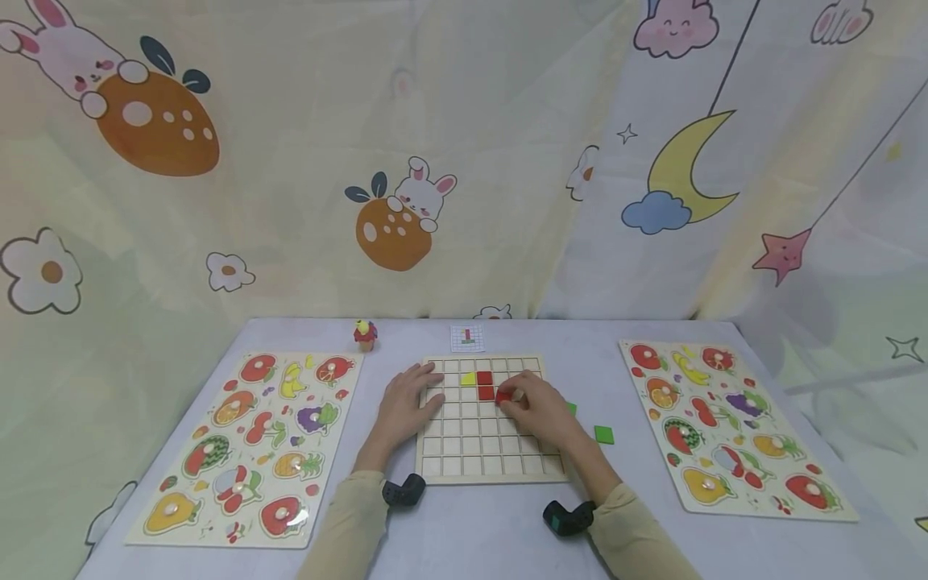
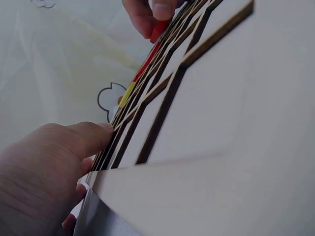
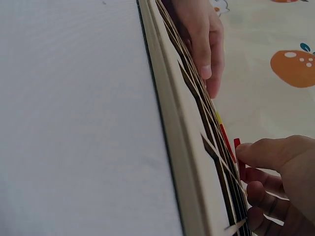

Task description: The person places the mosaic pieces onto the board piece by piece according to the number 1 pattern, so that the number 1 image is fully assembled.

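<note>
A wooden grid board (image 1: 471, 445) lies in the middle of the table. Set in its upper squares are a yellow tile (image 1: 468, 379) and two red tiles, one red tile (image 1: 484, 378) directly above the other. My right hand (image 1: 540, 409) pinches another red square tile (image 3: 240, 160) between thumb and fingers, tilted on edge just right of the lower red one. At the board's left side, my left hand (image 1: 403, 409) rests with fingers fairly straight, its thumb (image 2: 93, 137) touching the edge. Part of a green tile (image 1: 572, 408) shows behind the right forearm.
Another green tile (image 1: 604, 435) lies right of the board. Behind the board is a small pattern card (image 1: 467, 338), with a little toy figure (image 1: 365, 335) to its left. Fruit puzzle boards flank the grid: one puzzle board (image 1: 210, 519) left, another puzzle board (image 1: 739, 493) right.
</note>
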`<control>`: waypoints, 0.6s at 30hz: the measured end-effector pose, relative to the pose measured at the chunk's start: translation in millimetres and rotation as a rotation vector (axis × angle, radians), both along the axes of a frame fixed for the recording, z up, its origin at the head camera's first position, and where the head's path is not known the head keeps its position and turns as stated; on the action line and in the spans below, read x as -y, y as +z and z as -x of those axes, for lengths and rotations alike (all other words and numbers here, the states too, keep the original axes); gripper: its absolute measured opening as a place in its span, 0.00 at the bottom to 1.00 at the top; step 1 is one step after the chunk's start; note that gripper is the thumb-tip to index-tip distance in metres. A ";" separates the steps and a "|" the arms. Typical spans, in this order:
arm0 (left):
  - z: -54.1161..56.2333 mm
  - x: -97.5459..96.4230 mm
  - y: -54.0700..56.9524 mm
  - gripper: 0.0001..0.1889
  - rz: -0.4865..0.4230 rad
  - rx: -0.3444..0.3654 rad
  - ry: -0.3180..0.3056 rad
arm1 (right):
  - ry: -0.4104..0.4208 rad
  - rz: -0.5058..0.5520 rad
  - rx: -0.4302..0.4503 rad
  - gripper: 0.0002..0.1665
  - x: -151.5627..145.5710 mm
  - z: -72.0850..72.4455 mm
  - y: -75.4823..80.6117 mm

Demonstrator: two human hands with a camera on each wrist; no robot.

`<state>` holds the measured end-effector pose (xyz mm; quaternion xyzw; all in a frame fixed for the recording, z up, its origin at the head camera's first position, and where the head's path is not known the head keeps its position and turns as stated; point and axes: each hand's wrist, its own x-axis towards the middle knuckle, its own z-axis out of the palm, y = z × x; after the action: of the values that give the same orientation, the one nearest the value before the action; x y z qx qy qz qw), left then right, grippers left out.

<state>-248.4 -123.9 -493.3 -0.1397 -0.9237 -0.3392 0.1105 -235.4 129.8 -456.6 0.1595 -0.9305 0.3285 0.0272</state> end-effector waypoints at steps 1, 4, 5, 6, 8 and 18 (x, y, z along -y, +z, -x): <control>0.0 -0.1 0.1 0.20 0.002 -0.001 -0.001 | 0.002 -0.005 -0.006 0.12 0.4 -0.4 -0.2; -0.1 0.1 0.4 0.20 0.005 -0.002 -0.004 | 0.008 -0.013 -0.021 0.11 2.5 -2.0 0.3; -0.2 0.2 0.5 0.20 0.002 -0.002 -0.006 | 0.011 -0.017 -0.023 0.12 3.1 -2.4 0.4; -0.2 0.3 0.6 0.20 0.000 -0.003 -0.007 | 0.015 -0.018 -0.024 0.12 3.8 -2.7 0.7; -0.2 0.5 0.6 0.20 -0.003 -0.004 -0.009 | 0.026 -0.018 -0.022 0.12 5.0 -3.1 1.2; -0.4 -0.2 0.0 0.20 -0.004 -0.008 -0.006 | 0.055 -0.014 -0.030 0.11 8.1 -5.0 0.2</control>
<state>-248.0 -123.7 -493.3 -0.1438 -0.9220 -0.3410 0.1137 -230.4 121.7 -456.4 0.1901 -0.9276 0.3200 0.0311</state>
